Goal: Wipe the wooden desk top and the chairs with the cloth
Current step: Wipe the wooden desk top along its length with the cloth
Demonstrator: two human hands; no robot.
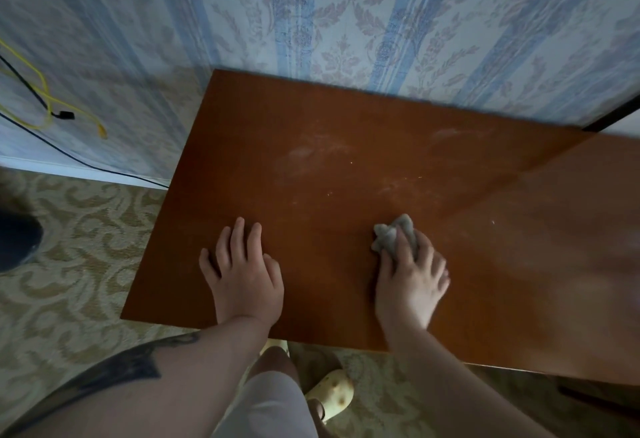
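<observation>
A: Surface (346, 160) check. Wooden top, reddish-brown, far edge against the striped floral wallpaper (346, 22). Pale dusty smears toward the far edge, a few light specks mid-surface.

B: Cloth position?

A: Cloth (394, 233), grey, bunched, lies on the surface right of centre, nearer the near edge than the far one. Right hand (412, 275) covers its near part; fingers curl over it and press it down, bunched end sticking out past the fingertips. Hand edge blurred.

B: Left hand?

A: Left hand (242, 271) lies flat on the surface, palm down, fingers spread and straight, holding nothing. It sits near the near edge, toward the left side, well apart from the cloth.

B: Anything off the surface?

A: Patterned carpet (69, 282) to the left and below the near edge. Yellow cable (45, 105) and black cable (86, 164) hang on the left wall. A pale perforated shoe (332, 392) shows on the carpet under the near edge.
</observation>
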